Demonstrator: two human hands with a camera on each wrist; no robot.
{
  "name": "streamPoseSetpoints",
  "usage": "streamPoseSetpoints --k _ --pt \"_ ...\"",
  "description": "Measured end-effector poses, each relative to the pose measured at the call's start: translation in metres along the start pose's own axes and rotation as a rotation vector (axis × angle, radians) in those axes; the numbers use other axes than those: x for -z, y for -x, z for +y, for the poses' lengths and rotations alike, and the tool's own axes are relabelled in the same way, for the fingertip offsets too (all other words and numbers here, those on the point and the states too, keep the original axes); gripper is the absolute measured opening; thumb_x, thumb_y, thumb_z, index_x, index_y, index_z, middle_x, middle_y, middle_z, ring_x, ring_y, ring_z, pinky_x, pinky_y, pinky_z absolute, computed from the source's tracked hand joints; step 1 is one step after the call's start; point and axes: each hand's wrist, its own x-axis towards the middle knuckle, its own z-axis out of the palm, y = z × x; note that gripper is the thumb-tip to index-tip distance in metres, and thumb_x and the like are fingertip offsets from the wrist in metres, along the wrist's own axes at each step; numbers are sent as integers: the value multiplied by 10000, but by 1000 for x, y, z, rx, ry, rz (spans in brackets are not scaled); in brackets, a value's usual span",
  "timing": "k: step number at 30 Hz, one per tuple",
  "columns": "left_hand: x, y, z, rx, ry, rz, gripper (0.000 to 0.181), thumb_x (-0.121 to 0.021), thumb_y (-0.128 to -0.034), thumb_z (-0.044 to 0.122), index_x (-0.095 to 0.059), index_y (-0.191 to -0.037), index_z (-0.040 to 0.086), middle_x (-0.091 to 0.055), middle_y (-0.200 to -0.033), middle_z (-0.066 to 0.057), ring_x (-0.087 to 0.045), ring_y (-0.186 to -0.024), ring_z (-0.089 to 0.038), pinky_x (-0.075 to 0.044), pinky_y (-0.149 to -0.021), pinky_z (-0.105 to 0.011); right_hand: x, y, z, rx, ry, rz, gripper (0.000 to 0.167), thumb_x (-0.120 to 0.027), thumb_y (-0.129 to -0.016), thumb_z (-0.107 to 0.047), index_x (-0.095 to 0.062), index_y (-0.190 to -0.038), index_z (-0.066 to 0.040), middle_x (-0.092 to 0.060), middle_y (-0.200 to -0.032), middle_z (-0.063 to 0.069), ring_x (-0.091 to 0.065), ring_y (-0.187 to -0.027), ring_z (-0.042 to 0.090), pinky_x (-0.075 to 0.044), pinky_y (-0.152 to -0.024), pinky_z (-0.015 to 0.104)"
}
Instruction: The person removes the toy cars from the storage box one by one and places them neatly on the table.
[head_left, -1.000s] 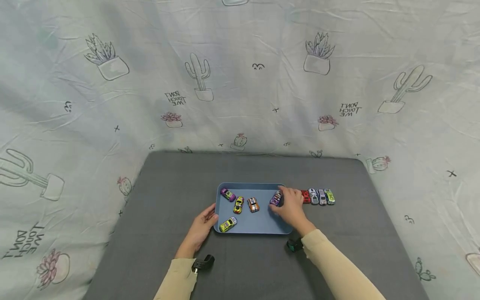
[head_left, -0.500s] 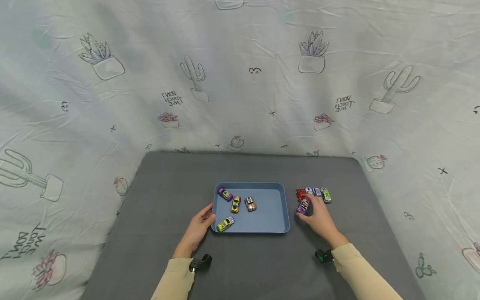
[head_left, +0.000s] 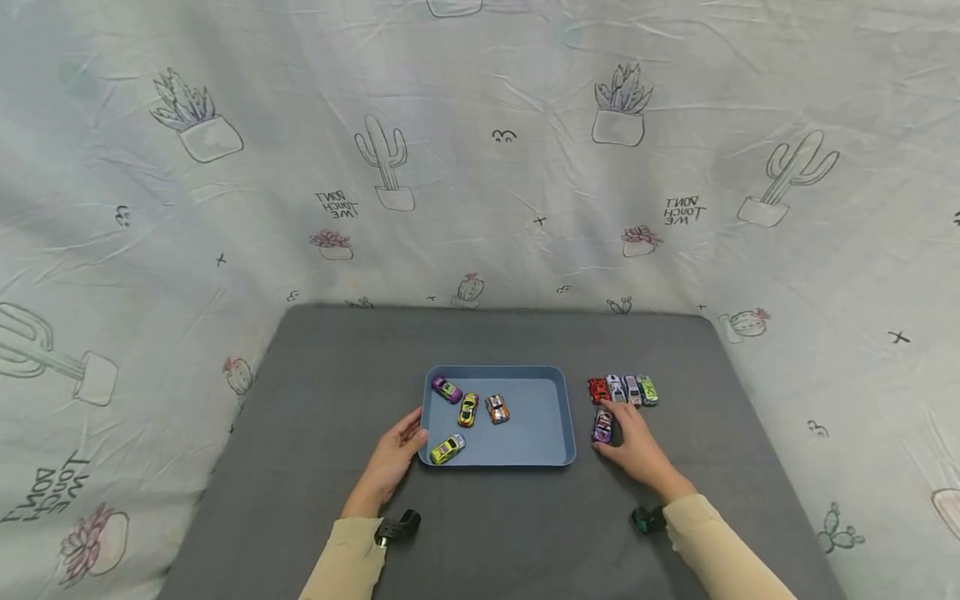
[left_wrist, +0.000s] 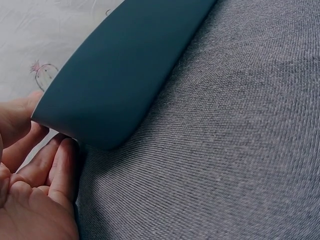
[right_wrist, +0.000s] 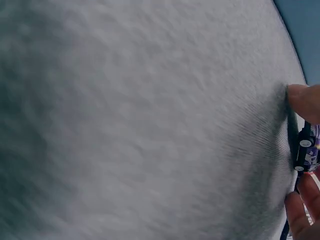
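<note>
At the left wall of the blue tray [head_left: 532, 454], my left hand [head_left: 393, 457] grips the rim near the front corner; the left wrist view shows thumb and fingers about the tray's side [left_wrist: 115, 75]. My right hand [head_left: 637, 450] holds a purple toy car [head_left: 602, 426] between thumb and fingers, on the grey cloth right of the tray. That car's wheels and side [right_wrist: 308, 150] show at the edge of the right wrist view. Just behind it stand a red toy car [head_left: 598, 390], two white-and-blue ones and a green one [head_left: 648, 390], side by side in a row.
Inside the tray lie a purple-and-green car [head_left: 447, 389], a yellow-and-red car [head_left: 468, 410], an orange car [head_left: 497, 409] and a yellow-green car [head_left: 447, 449]. Grey cloth [head_left: 495, 533] covers the table. A printed curtain [head_left: 480, 167] hangs behind and at both sides.
My right hand has carried the purple car from inside the tray rightward and out, and lowered it in front of the red car, turning it straighter. The left hand stays at the tray.
</note>
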Motion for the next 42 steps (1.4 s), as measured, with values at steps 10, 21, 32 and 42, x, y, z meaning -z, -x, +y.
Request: streamPoseSetpoints --k 10,21,32,42 --pt "1 -2 -5 13 -35 24 525 -591 -976 175 -420 -1469 117 -455 -1450 -116 -422 -1318 -264 -345 -1080 -449 -9 9 -13 -261 -123 217 756 -844 -739 -390 -508 -1272 27 -563 -1084 178 -564 -943 310 -481 -806 461" --pt "1 -3 -5 -20 -20 7 535 -590 -972 162 -409 -1470 92 -448 -1454 -129 -419 -1327 -262 -340 -1084 -430 -16 6 -20 -339 -84 226 721 -873 -705 -363 -532 -1197 38 -591 -926 143 -557 -841 286 -448 -739 420" --pt "3 -1 -2 9 -11 -3 539 -573 -984 157 -384 -1484 92 -409 -1481 -145 -376 -1354 -285 -305 -1104 -449 -16 7 -21 -359 -75 220 499 -789 -777 -172 -582 -1167 59 -613 -910 149 -559 -837 296 -433 -746 426" --pt "2 2 6 15 -51 0 547 -578 -984 188 -382 -1482 71 -407 -1478 -169 -375 -1354 -314 -308 -1101 -463 -19 3 -21 -418 -137 301 438 -759 -802 -159 -605 -1139 74 -614 -971 210 -558 -900 337 -427 -779 449"
